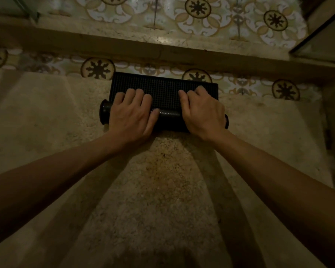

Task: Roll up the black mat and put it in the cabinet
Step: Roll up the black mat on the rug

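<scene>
The black mat (163,88) lies on the floor ahead of me, its near part wound into a thick roll and a short flat strip with a grid texture still spread beyond it. My left hand (131,115) presses palm-down on the left half of the roll, fingers curled over its top. On the right half my right hand (202,113) does the same. Both ends of the roll stick out past my hands. No cabinet can be made out for certain.
A beige rug (162,190) covers the floor under my arms. Patterned tiles (98,69) run beyond the mat, then a raised stone step (124,47). A glass-fronted panel (325,41) stands at the upper right, another frame (25,10) at the upper left.
</scene>
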